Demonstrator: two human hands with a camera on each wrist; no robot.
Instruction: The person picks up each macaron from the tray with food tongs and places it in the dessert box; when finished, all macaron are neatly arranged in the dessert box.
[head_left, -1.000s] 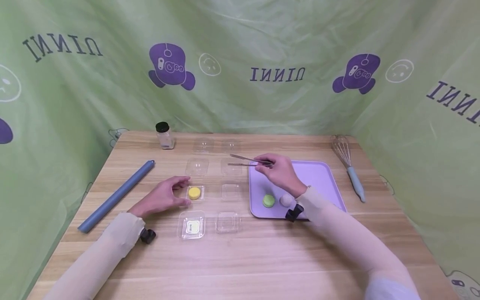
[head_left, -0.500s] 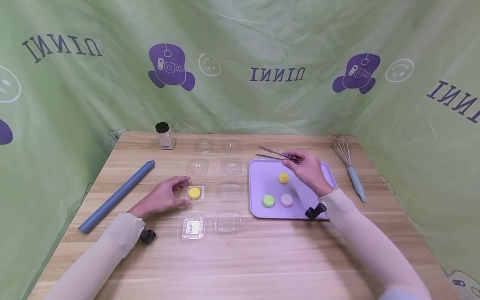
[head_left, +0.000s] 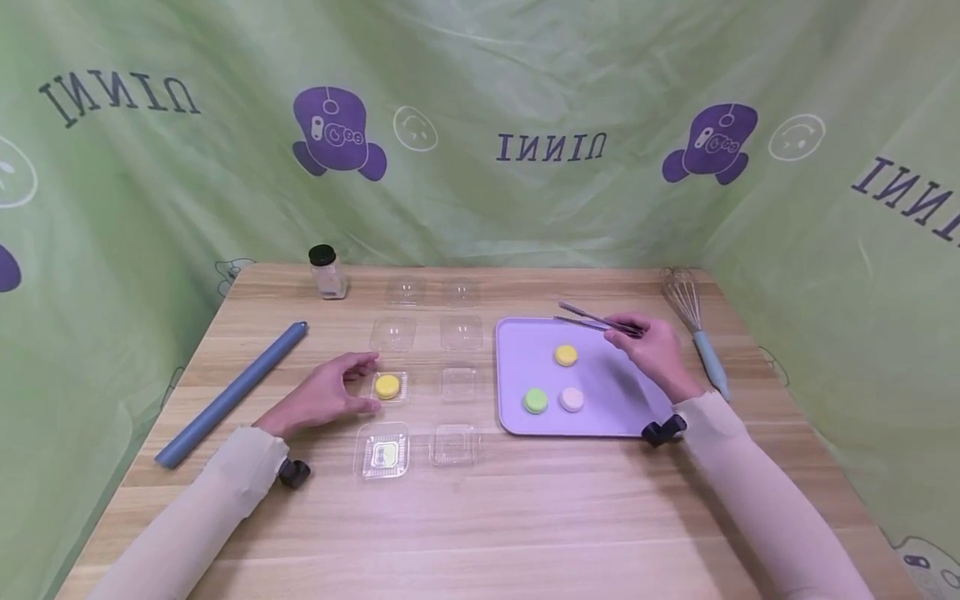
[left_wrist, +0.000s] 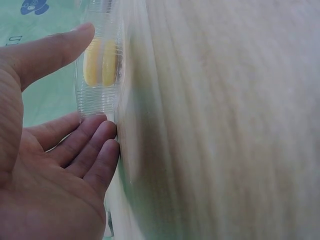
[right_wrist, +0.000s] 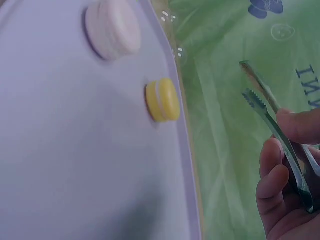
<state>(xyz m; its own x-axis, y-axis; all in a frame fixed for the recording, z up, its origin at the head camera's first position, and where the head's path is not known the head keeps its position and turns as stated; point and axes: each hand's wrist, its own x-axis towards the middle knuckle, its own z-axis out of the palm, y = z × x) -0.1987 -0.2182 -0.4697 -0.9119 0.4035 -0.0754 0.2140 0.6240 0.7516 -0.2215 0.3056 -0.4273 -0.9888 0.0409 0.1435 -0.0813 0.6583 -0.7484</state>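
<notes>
My left hand (head_left: 324, 395) rests on the table with thumb and fingers spread beside a small clear plastic box base (head_left: 405, 386). A yellow macaron (head_left: 387, 386) sits in that base; in the left wrist view the thumb reaches across in front of the macaron (left_wrist: 92, 65). Over the right part of a lilac tray (head_left: 517, 342), my right hand (head_left: 652, 350) holds metal tongs (head_left: 600, 321). Their serrated tips (right_wrist: 255, 98) stand apart with nothing between them. On the tray lie another yellow macaron (head_left: 566, 356), a green macaron (head_left: 536, 401) and a pink macaron (head_left: 572, 399).
Several more clear box parts stand in two columns, including a lid (head_left: 393, 333) and a base with a label (head_left: 384, 452). A blue rolling pin (head_left: 232, 395) lies left, a black-capped jar (head_left: 327, 273) stands back left, and a whisk (head_left: 697, 333) lies right of the tray.
My right hand has moved right across the tray with the tongs, uncovering the yellow macaron there. The left hand has stayed beside the box base.
</notes>
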